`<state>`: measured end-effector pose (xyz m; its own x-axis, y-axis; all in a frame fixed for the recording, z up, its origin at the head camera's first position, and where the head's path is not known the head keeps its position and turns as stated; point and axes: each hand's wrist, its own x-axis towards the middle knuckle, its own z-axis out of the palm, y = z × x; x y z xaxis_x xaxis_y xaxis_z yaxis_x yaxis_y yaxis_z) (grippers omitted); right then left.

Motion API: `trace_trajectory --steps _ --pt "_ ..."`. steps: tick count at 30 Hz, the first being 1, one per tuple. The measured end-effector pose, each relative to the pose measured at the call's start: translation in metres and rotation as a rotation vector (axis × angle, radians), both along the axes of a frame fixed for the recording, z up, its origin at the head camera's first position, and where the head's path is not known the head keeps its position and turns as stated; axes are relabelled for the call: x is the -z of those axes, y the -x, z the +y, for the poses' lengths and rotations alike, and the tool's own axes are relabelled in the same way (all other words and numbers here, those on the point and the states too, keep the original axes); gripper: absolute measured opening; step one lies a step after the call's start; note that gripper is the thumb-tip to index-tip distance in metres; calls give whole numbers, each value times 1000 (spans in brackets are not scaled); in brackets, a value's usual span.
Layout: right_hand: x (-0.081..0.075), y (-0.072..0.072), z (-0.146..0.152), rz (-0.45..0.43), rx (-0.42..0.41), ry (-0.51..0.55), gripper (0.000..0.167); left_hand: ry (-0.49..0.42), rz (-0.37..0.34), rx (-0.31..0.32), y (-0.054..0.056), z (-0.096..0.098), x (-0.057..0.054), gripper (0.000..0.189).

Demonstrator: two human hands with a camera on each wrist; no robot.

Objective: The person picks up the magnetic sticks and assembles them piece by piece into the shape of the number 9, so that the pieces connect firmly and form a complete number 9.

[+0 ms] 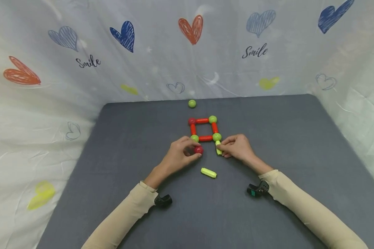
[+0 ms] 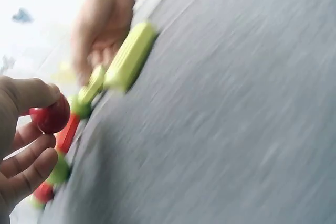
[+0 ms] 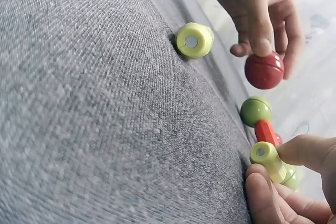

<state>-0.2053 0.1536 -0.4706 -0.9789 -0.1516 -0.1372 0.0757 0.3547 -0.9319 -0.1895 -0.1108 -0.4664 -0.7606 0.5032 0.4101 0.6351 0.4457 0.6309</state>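
My left hand pinches a red ball between thumb and fingers, just in front of the square's near left corner. With its thumb and fingertips my right hand pinches a light yellow-green rod, whose far end meets the green ball at the near right corner. The square lies on the table and is made of red rods joined by balls: green ones at three corners and a red one at the far left. In the right wrist view the held rod's near end shows a round metal disc.
A second yellow-green rod lies loose on the grey table, nearer the person than both hands. One loose green ball sits by the table's back edge. A white curtain printed with hearts hangs behind and along the sides.
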Motion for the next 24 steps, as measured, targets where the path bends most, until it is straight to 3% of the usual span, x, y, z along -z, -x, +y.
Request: trace_trajectory --steps 5,8,18,24 --pt "0 3 -2 4 6 11 22 16 -19 82 -11 21 1 28" --pt "0 4 -2 4 3 12 23 39 -40 94 -13 31 2 28" --pt "-3 13 -4 -26 -14 18 25 61 -177 -4 -10 52 5 27" --pt "-4 14 -6 -46 -18 19 23 50 -173 -35 -7 57 9 25"
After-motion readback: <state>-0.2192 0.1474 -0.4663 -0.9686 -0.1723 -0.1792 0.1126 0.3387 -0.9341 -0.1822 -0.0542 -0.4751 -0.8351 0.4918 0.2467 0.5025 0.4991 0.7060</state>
